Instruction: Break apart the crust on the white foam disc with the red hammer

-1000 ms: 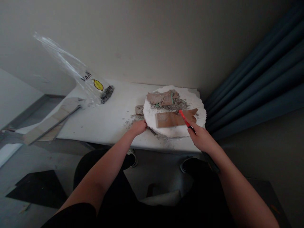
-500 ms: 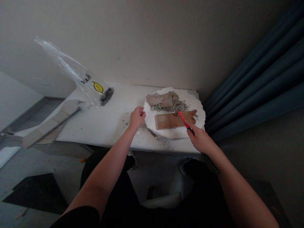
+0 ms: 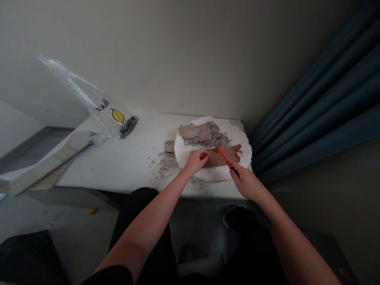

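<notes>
My right hand (image 3: 247, 182) is wrapped round the red-and-black handle of a hammer (image 3: 225, 155), whose head is hard to make out against grey rubble. Under it lies a brown tile strip (image 3: 218, 157) with a jagged right end, on a rough-edged white slab (image 3: 243, 136). My left hand (image 3: 196, 161) is over the strip's left part, fingers curled together; whatever they may hold is too small to tell. Behind the strip, a cracked brownish tile piece (image 3: 196, 132) rests among grey crumbs (image 3: 221, 139).
On the white table (image 3: 130, 158) sit a clear plastic bag (image 3: 103, 111) with a yellow print, long tile strips (image 3: 56, 162) and a grey chunk (image 3: 169, 146) amid scattered grit. A dark curtain (image 3: 320, 99) hangs at the right; a wall stands behind.
My left hand has moved right, from beside the white slab to over the brown strip. The grey chunk and grit it covered now show. My right hand keeps its grip on the hammer.
</notes>
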Motion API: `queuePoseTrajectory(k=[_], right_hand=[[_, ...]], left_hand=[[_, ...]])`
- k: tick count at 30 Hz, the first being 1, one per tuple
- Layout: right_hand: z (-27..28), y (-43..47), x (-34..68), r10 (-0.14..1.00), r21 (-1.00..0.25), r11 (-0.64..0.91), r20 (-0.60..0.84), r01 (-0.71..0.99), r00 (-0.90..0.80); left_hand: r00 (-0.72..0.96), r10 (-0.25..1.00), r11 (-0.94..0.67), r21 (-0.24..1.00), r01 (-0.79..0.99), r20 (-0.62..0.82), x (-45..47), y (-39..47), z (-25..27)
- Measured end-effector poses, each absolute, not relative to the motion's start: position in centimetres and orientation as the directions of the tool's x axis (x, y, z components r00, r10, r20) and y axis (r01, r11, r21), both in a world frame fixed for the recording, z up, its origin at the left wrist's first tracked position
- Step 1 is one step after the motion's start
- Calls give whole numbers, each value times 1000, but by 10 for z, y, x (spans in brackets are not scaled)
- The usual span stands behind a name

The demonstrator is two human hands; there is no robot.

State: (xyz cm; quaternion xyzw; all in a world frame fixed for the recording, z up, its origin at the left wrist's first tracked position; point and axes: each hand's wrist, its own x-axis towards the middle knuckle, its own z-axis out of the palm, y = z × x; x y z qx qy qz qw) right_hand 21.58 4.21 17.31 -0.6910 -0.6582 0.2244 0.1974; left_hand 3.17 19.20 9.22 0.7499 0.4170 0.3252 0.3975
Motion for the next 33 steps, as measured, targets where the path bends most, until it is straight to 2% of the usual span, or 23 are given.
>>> queuePoseTrajectory(k=[5,19,33], right_hand=[[172,42,217,998,-560,-55,-52,826,31],[174,42,216,996,-579,-81,-73,811,47],[172,41,216,996,-552,-81,-67,830,52]], left_hand=[[482,864,-362,847,388,148,29,195,90],[351,924,-285,888,362,154,29,202,77],[332,935,-263,869,419,123,24,202,81]])
